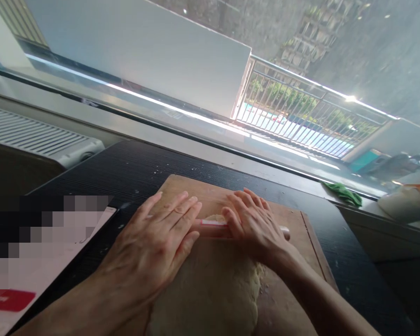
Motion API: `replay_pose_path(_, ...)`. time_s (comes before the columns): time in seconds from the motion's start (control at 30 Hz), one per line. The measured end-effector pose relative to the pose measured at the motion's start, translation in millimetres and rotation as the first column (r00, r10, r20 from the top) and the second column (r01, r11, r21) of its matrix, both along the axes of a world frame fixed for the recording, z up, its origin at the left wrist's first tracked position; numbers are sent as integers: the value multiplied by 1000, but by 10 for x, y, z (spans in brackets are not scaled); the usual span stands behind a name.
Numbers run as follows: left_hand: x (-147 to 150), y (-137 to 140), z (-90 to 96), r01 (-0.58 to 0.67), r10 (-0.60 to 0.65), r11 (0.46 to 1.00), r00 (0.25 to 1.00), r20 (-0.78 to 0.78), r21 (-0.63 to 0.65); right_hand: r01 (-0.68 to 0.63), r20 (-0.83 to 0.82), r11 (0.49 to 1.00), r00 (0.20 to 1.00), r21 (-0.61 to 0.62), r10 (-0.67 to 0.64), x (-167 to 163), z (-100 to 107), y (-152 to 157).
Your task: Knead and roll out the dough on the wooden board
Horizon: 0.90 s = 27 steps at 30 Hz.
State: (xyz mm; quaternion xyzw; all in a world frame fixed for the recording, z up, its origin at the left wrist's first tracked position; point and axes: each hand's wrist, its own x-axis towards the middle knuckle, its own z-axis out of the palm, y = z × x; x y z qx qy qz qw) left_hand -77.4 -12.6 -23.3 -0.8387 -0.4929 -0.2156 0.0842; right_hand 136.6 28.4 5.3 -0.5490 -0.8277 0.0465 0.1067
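Observation:
A wooden rolling pin [215,230] lies crosswise over a flattened sheet of dough [206,289]. My left hand [163,238] rests flat on the pin's left part, its fingers stretched forward and its thumb pointing right. On the right part lies my right hand [254,224], palm down with fingers extended over the pin. The pin's rounded right end sticks out past that hand. A small bit of dough shows beyond the pin, between the hands. Under everything is a wooden board [290,219], with crumbs beside the dough's right edge.
The board sits on a black table [140,163] speckled with flour. A pink and white sheet or packet [66,261], partly blurred out, is at the left. A radiator [38,135] stands beyond the table's left side. A green cloth [343,193] lies on the windowsill near a pale bag [402,203].

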Motion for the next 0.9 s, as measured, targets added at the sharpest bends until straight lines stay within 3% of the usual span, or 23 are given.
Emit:
replay_pose_path(0.17, 74, 349, 82, -93, 96, 990, 995, 19, -105, 55, -30, 998, 998, -4, -55, -142, -82, 663)
replay_pose_path(0.27, 94, 395, 113, -83, 86, 990, 996, 24, -110, 52, -95, 998, 994, 22, -50, -161, -103, 690)
replay_pose_path(0.43, 29, 97, 53, 9, -9, 996, 1000, -1, -90, -99, -161, 994, 982, 37, 104, 91, 39, -52)
replay_pose_path(0.57, 11, -119, 168, 65, -70, 981, 997, -20, -182, -94, -138, 995, 986, -16, 91, 455, 146, -668)
replay_pose_path(0.73, 255, -133, 428, 222, -234, 923, 972, 0, -315, -86, -31, 977, 995, 194, 94, 716, -94, -1170)
replay_pose_path(0.83, 565, 49, 407, 160, -156, 943, 987, 37, -293, -41, -46, 942, 997, 332, 59, 703, -286, -1331)
replay_pose_path(0.9, 821, 235, 349, 72, -64, 969, 997, 38, -238, 12, -59, 942, 998, 336, 8, 661, -340, -1366)
